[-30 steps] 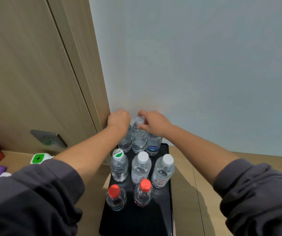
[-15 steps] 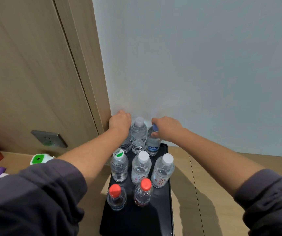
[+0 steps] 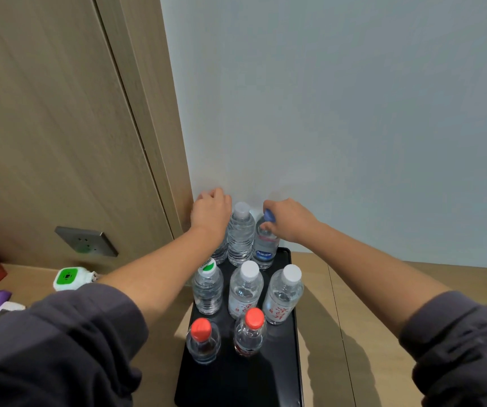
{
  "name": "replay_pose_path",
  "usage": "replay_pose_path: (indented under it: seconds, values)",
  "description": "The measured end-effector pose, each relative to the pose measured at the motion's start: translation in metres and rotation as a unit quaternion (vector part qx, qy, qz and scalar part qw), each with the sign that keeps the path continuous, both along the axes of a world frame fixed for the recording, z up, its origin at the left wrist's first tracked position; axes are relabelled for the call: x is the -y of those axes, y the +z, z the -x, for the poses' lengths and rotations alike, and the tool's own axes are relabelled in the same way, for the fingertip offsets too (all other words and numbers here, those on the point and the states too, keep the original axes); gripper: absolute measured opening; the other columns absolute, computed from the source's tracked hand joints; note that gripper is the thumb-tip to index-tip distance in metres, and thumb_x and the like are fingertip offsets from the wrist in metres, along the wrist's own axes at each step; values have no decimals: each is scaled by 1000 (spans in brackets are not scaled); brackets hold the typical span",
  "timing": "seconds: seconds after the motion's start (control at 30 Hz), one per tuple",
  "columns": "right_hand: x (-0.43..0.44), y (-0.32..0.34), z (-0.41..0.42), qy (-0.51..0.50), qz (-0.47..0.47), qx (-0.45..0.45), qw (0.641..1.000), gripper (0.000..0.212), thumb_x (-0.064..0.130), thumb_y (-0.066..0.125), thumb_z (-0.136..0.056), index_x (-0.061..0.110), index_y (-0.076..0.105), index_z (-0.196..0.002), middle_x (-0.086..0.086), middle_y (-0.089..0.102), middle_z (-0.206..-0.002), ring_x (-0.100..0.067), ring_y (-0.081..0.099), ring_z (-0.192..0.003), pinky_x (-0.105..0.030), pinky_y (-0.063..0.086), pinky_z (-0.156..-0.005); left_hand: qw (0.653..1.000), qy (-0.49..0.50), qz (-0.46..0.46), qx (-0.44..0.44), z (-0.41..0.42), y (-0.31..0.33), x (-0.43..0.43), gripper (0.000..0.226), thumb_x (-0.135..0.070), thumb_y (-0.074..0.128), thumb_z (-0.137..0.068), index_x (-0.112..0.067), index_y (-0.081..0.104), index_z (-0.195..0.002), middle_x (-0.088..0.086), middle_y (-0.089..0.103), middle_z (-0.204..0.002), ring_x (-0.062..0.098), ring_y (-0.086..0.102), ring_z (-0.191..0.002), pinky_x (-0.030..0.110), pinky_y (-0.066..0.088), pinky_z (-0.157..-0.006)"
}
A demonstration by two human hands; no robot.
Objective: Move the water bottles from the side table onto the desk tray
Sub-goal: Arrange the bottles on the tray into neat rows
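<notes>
Eight water bottles crowd the far part of the black tray [image 3: 292, 362], all upright. Nearest us on the tray stand two red-capped bottles [image 3: 203, 342]. Behind them is a row of three, with the green-capped bottle [image 3: 208, 289] at the tray's left edge and two white-capped bottles [image 3: 245, 292] beside it. These rows stand between us and the tray's far row, and our left forearm passes just over the green cap.

In that far row our left hand [image 3: 210, 214] is curled down over the top of the far-left bottle [image 3: 220, 251], its grip closed and hiding the cap. Our right hand [image 3: 290, 220] pinches the cap of the blue-capped bottle [image 3: 264, 245] at the tray's far right corner. Between those two stands the ribbed bottle [image 3: 240, 233], with no hand on it.

The tray lies on a wooden surface [image 3: 354, 318], its far end near a white wall [image 3: 354, 113]. Left of the tray rises a wooden panel [image 3: 45, 127] with a metal socket plate [image 3: 86, 241], and a green-and-white device [image 3: 69, 278] sits on the surface below it.
</notes>
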State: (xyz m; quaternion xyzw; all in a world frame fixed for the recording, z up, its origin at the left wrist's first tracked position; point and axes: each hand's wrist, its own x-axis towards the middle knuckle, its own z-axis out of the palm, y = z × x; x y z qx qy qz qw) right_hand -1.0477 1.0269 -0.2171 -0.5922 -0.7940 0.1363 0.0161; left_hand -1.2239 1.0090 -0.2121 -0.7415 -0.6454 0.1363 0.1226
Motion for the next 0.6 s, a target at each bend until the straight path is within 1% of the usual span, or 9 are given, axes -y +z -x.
replay_pose_path:
  seconds: [0.1, 0.17, 0.23, 0.3, 0.37, 0.43, 0.6]
  values:
    - [0, -3, -1, 3, 0, -1, 1000, 26, 32, 65, -89, 12, 56, -102, -8, 53, -84, -30, 51, -80, -32, 36, -64, 999, -40, -19, -17, -8, 1, 2, 68, -26, 75, -78, -7, 35, -130, 13, 45, -126, 34, 49, -111, 40, 53, -78]
    - [0, -4, -2, -1, -5, 6, 1000, 27, 34, 65, -89, 13, 56, -103, -7, 51, -83, -29, 48, -78, -32, 36, -64, 996, -79, -28, -19, -14, -1, 0, 75, -32, 78, -74, -10, 34, -130, 10, 49, -122, 30, 50, -108, 40, 48, -80]
    - [-2, -4, -1, -7, -5, 9, 1000, 27, 35, 65, -89, 13, 56, -103, -7, 51, -83, -29, 48, -78, -33, 36, -64, 994, -103, -33, -18, -18, -5, -3, 75, -36, 79, -73, -12, 35, -129, 7, 51, -118, 26, 51, -107, 39, 41, -83]
    - [-2, -5, 0, -5, -1, 11, 1000, 27, 34, 65, -90, 13, 55, -104, -8, 53, -84, -30, 50, -79, -33, 37, -64, 992, -120, -30, -24, -21, -10, -6, 70, -38, 78, -73, -14, 37, -125, 6, 51, -116, 25, 52, -106, 39, 37, -85]
    - [-2, -6, 0, -3, -1, 4, 1000, 25, 32, 63, -90, 12, 55, -104, -12, 59, -89, -31, 53, -81, -33, 38, -64, 991, -129, -26, -26, -21, -14, -8, 66, -38, 77, -73, -15, 39, -122, 6, 51, -117, 25, 52, -106, 38, 36, -87]
    - [-1, -8, -1, -2, -11, -11, 1000, 24, 29, 62, -91, 12, 54, -104, -14, 63, -92, -34, 56, -83, -34, 40, -64, 990, -135, -29, -23, -20, -15, -11, 67, -40, 78, -73, -14, 40, -121, 6, 50, -117, 25, 53, -105, 39, 35, -88]
    - [3, -11, 0, 13, -35, -15, 999, 22, 27, 59, -93, 12, 50, -107, -16, 62, -89, -34, 55, -78, -34, 38, -61, 989, -138, -36, -29, -17, -13, -14, 70, -47, 77, -71, -13, 40, -120, 6, 50, -116, 24, 55, -104, 40, 33, -93]
